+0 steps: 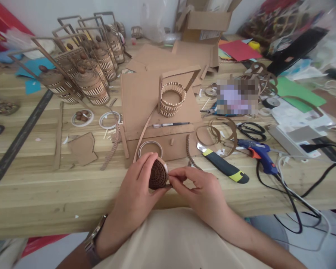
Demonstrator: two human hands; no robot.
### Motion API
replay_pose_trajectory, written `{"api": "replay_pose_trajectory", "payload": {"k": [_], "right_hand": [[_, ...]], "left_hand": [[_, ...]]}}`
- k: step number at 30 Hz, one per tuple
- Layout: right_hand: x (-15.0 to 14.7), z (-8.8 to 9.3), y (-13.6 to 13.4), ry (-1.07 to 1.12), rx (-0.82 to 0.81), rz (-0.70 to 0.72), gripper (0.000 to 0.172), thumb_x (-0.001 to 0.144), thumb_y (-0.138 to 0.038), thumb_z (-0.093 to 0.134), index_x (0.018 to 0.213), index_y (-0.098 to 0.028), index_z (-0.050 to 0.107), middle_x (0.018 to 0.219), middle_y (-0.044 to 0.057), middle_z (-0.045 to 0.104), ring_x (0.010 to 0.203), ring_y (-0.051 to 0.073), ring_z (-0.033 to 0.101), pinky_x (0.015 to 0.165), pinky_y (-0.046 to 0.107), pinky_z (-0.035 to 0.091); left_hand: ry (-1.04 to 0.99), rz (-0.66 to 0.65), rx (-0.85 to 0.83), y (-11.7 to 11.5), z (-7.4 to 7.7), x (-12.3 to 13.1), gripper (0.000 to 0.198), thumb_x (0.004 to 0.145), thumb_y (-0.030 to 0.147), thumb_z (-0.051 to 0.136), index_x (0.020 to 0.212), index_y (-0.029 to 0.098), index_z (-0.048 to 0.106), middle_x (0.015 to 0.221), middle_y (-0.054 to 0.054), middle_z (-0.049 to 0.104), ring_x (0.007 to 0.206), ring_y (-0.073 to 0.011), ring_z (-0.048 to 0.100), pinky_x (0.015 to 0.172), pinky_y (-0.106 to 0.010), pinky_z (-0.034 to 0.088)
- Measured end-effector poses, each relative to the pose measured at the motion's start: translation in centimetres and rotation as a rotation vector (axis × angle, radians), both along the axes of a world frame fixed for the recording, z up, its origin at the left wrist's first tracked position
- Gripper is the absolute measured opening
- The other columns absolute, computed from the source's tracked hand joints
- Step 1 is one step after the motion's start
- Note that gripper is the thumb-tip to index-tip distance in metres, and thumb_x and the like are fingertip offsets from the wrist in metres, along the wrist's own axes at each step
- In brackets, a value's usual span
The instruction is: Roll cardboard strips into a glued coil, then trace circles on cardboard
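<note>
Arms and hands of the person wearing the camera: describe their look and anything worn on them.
The left hand and right hand are ungloved, and no sleeve shows on either forearm. A watch with a metallic-looking case and a greyish band is on the left wrist; the right wrist has nothing on it. No ring shows.

Watch (96,232) on left wrist (109,232), metallic case, greyish strap (91,251); plain beige garment (173,239); bare forearms (248,235)
</note>
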State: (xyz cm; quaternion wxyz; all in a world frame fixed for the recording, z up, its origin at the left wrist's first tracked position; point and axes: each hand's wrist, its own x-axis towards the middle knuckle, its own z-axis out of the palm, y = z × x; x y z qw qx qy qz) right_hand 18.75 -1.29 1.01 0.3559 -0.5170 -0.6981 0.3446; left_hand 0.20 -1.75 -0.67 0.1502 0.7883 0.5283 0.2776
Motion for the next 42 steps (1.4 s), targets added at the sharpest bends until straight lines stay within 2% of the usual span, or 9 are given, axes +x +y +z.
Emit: {"api": "replay_pose_trajectory", "payload": {"k": [5,18,27,35,42], "right_hand": [[-0.02,-0.42,0.04,-0.068,0.125,-0.006,0.016,0.089,-0.016,0.059,0.084,-0.024,0.072,0.072,-0.001,0.075,0.065,0.016,0.069,0.067,0.029,0.054],[-0.06,-0.51,-0.06,-0.061,0.123,-0.002,0.018,0.092,-0.018,0.059,0.083,-0.026,0.072,0.073,0.000,0.075,0.066,0.018,0.070,0.075,0.034,0.058],[-0.26,-0.78,-0.16,-0.055,0.211,0.008,0.017,0.090,-0.013,0.059,0.084,-0.025,0.070,0.072,-0.001,0.074,0.070,0.018,0.070,0.070,0.030,0.057],[-0.40,-0.84,-0.25,-0.092,0.287,0.021,0.019,0.089,-0.010,0.057,0.085,-0.025,0.066,0.068,-0.004,0.073,0.060,0.015,0.066,0.087,0.037,0.057],[-0.30,-1.00,-0.36,-0.175,0.362,0.023,0.016,0.092,-0.008,0.055,0.087,-0.022,0.062,0.069,-0.007,0.072,0.058,0.012,0.065,0.092,0.038,0.052]], "left_hand": [[0.010,0.027,0.019,0.05,0.16,0.35,0.069,0.082,0.020,0.073,0.140,0.022,0.037,0.135,-0.017,0.058,0.127,-0.0328,0.059,0.103,-0.047,0.053],[-0.006,0.037,0.008,-0.24,0.10,0.53,0.066,0.083,0.021,0.072,0.140,0.024,0.038,0.134,-0.014,0.059,0.125,-0.0316,0.060,0.102,-0.046,0.054],[0.013,0.035,0.025,-0.33,0.29,0.61,0.061,0.086,0.022,0.068,0.139,0.022,0.039,0.132,-0.015,0.060,0.123,-0.0313,0.061,0.100,-0.045,0.055],[0.005,0.039,0.028,-0.49,0.35,0.65,0.061,0.084,0.020,0.069,0.137,0.019,0.040,0.131,-0.016,0.060,0.122,-0.0311,0.062,0.100,-0.044,0.055],[0.030,0.063,0.035,-0.67,0.36,0.68,0.063,0.080,0.016,0.072,0.136,0.016,0.042,0.131,-0.017,0.061,0.122,-0.0317,0.062,0.099,-0.043,0.056]]}}
